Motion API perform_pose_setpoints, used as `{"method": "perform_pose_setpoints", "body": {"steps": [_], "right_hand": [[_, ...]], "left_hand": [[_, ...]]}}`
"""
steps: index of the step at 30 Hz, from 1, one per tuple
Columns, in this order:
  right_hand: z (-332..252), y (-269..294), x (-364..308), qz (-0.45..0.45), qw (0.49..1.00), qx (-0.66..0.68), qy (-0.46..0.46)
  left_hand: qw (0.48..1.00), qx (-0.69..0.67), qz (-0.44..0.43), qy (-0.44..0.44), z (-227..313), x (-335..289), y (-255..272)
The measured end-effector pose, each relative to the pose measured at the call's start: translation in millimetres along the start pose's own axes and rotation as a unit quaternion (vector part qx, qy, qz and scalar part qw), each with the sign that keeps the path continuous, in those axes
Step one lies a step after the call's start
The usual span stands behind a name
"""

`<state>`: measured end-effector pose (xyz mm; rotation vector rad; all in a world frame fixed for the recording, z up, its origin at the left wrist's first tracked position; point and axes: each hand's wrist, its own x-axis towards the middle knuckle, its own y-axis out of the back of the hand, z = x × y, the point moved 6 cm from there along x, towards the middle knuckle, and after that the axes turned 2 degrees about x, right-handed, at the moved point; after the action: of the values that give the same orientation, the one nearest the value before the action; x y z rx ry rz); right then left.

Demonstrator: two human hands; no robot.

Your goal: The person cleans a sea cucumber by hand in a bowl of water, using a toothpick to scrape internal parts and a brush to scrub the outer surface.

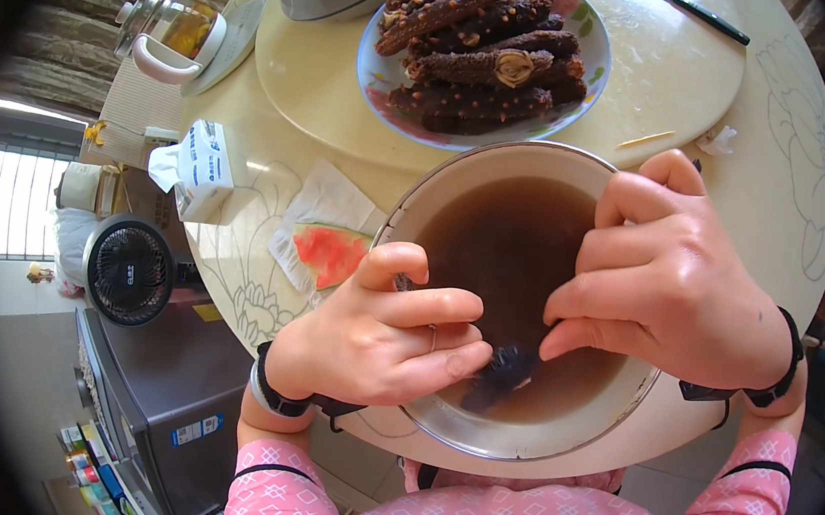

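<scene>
Two hands at work over one basin (414, 220). Our left hand (394, 336) has its fingers curled narrow, holding a dark piece (509, 373); its end juts out below the left fingertips, toward us, over brown liquid (491, 231). Blur there: we cannot tell whether that end is immersed. Our right hand (676, 285) is just beside it, thumb and forefinger brought nearly together; we cannot tell whether they pinch anything.

Beyond both sets of fingers, a plate (598, 71) bears a heap of knobbly dark pieces (484, 54). Left of the left fingers, near the basin, a watermelon slice (325, 251) lies on a white tissue (323, 198).

Progress, as judged: handling of the one piece is under way and seems unfinished, since it is between the hands. The heaped pieces may be finished or waiting; their look does not settle which, so the remaining count stays unrecorded.
</scene>
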<state>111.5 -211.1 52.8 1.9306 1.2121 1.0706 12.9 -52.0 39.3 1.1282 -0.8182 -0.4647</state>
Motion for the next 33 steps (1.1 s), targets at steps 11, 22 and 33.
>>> {"method": "perform_pose_setpoints", "body": {"steps": [11, 22, 33], "right_hand": [[-2, 3, 2, 0.019, 1.0, -0.012, -0.007], [0, 1, -1, -0.011, 1.0, 0.006, 0.009], [16, 18, -9, -0.024, 0.99, -0.134, -0.042]], "left_hand": [[1.0, -0.009, 0.02, 0.008, -2, 0, 0], [0.999, -0.027, 0.026, 0.004, -4, 0, -2], [0.999, -0.031, 0.0, 0.044, -7, 4, -2]]}}
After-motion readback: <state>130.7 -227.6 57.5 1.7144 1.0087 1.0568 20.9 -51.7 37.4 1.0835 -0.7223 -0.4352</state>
